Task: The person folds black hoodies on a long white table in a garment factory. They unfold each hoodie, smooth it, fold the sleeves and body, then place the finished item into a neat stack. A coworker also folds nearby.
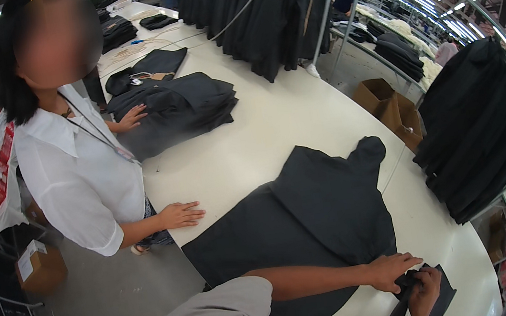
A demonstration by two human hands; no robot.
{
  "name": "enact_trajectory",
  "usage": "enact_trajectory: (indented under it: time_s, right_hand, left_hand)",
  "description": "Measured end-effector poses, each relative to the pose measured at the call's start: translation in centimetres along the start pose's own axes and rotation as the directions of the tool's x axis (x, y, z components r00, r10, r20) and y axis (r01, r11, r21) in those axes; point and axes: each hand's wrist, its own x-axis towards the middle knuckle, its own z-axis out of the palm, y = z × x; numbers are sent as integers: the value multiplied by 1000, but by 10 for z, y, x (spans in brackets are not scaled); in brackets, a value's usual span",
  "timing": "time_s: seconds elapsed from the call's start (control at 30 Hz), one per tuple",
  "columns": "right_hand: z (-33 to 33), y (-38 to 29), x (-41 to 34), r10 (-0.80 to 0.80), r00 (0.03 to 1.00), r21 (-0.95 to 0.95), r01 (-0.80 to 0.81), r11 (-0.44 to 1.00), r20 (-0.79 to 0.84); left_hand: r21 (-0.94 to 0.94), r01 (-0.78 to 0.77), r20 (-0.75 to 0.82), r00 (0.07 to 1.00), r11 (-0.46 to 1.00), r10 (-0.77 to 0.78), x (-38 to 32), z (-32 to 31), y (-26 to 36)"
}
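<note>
A black hooded garment (pixel 329 210) lies spread across the white table, its hood-like part towards the far right and one sleeve folded over its body. My left hand (pixel 392 272) rests at the garment's near right edge, palm down with fingers extended; whether it pinches cloth cannot be told. Just right of it, my right hand (pixel 425 291) has its fingers curled around bunched black cloth (pixel 443 296). The lower part of that cloth runs out of view at the bottom.
A co-worker in a white shirt (pixel 83 168) stands at the left, one hand on the table (pixel 215 168), the other on a stack of folded black garments (pixel 176 105). Black garments hang on racks (pixel 478 124) ahead and at right. Cardboard boxes (pixel 388 108) stand beyond the table.
</note>
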Motion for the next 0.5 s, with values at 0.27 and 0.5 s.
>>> enact_trajectory:
  time_s: [0.27,0.5]
  right_hand:
    - [28,-36,17,-3,987,-13,6,1000,159]
    - [40,-55,21,-109,993,-60,111,992,44]
  left_hand:
    - [-204,128,-157,974,971,-162,-27,0,-15]
    - [-205,138,-220,958,969,-183,-38,-1,-22]
